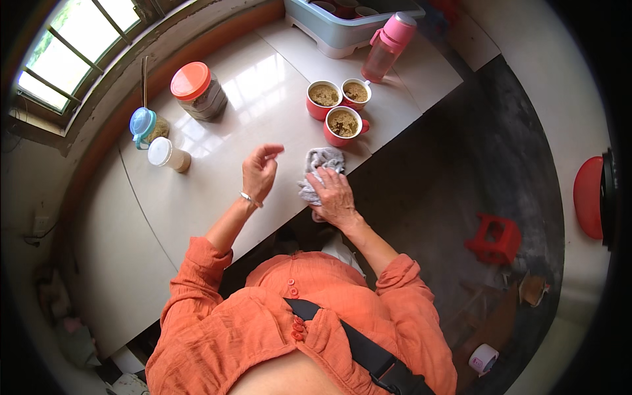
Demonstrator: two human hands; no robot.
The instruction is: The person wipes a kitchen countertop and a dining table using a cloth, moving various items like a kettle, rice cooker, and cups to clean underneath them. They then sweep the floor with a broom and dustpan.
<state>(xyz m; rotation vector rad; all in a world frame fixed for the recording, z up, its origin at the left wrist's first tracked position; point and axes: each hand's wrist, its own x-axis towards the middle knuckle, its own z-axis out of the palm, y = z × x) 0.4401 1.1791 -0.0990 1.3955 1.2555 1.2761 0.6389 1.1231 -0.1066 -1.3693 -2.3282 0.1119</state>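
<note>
My right hand point(336, 198) lies on a crumpled grey-white cloth point(325, 157) at the front edge of the tiled counter point(237, 182); part of the cloth hangs over the edge. Whether its fingers grip the cloth or only press on it is hard to tell. My left hand point(260, 170) is over the counter to the left, fingers curled and apart, with nothing in it. Just beyond the cloth stand three red mugs with white insides, a near one point(344, 126), a left one point(324, 98) and a right one point(356, 94), each holding a brown, lumpy-topped liquid.
A pink bottle point(387, 47) and a blue plastic basin point(326, 29) stand behind the mugs. To the left are a red-lidded jar point(199, 91), a blue-lidded container point(148, 127) and a white-lidded tub point(169, 155). A red plastic stool point(495, 239) is on the floor at right.
</note>
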